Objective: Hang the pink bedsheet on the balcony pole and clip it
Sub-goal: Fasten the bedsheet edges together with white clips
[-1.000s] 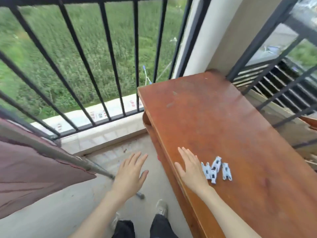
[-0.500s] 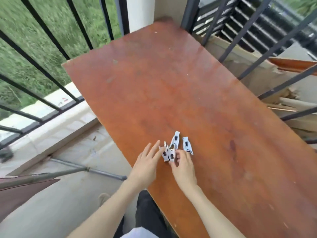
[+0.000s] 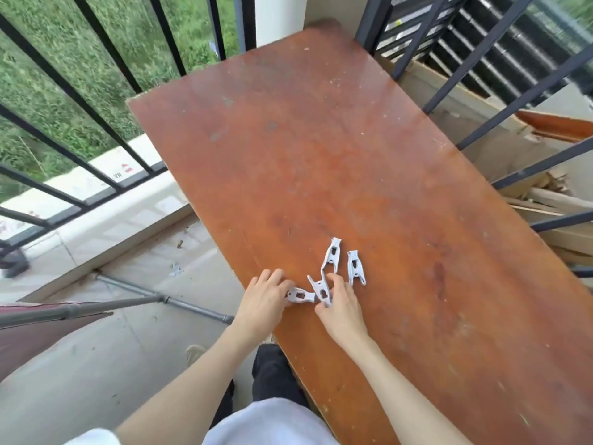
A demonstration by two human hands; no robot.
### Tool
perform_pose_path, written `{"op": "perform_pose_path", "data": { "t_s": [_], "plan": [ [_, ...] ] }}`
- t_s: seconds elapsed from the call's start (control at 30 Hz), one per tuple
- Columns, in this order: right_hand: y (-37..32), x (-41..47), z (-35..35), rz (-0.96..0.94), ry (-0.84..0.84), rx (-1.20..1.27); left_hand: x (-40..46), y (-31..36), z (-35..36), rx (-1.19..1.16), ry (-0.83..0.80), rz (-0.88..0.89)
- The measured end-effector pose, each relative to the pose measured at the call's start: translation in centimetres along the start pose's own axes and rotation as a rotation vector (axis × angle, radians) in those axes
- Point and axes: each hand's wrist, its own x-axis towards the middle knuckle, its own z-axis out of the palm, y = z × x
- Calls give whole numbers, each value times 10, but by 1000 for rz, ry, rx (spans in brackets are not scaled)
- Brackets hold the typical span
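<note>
Balcony railing (image 3: 96, 101) borders the brown worktop (image 3: 353, 155). Pink bedsheet (image 3: 29, 342) already drapes over the pole (image 3: 80, 311) at left, dull and creased. Left hand (image 3: 263, 300) pinches one white clip (image 3: 300, 296); right hand (image 3: 341, 308) pinches another (image 3: 322, 289). Risk: a weak pinch drops a clip off the worktop edge.

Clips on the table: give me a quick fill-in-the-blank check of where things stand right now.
1. The number of white clips in view on the table is ____.
2. The left hand pinches one ____.
3. The pink bedsheet hangs at the ____ edge of the view, away from both hands.
4. The right hand holds a clip near the table's ____ edge.

Missing words: four; clip; left; near
</note>
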Motion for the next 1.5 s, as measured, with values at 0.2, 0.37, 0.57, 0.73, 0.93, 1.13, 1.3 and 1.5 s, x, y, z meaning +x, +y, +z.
{"op": "perform_pose_path", "data": {
  "t_s": [0.2,0.37,0.57,0.73,0.93,1.13,1.3,1.5],
  "plan": [
    [-47,-9,5,-30,-104,415,-45,-41,-39,-644,113,-331],
    [-134,-25,35,-189,-212,643,-85,-88,-108,-1016,395,-562],
    [-246,-48,82,-237,-549,957,-151,-142,-166,-1194,628,-612],
    [-295,-72,123,-448,-661,581,-206,-157,-193,-1328,863,-654],
    [-341,-93,132,-684,-889,318,-241,-163,-216,-1335,1077,-687],
    [-392,-99,134,-834,-1043,259,-251,-162,-237,-1169,1253,-842],
    [-440,-106,134,-794,-1132,451,-262,-157,-257,-812,1617,-1113],
    [-501,-142,138,-933,-1225,553,-265,-165,-297,-363,1839,-1111]
  ]
}}
